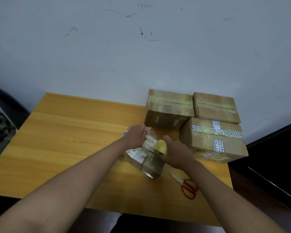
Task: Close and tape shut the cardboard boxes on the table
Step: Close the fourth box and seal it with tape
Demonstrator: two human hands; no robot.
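The right hand (175, 153) grips the tape roll (160, 147); the left hand (136, 136) pinches tape over the near box (146, 158).

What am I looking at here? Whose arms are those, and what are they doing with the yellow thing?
The camera sits on a person's head and looks down, so those arms are that person's own. On the wooden table stand three closed cardboard boxes by the wall. A fourth small box, wrapped in shiny clear tape, lies in front. The left hand pinches the loose tape end, and the right hand holds the yellow tape roll. Red-handled scissors lie nearby.
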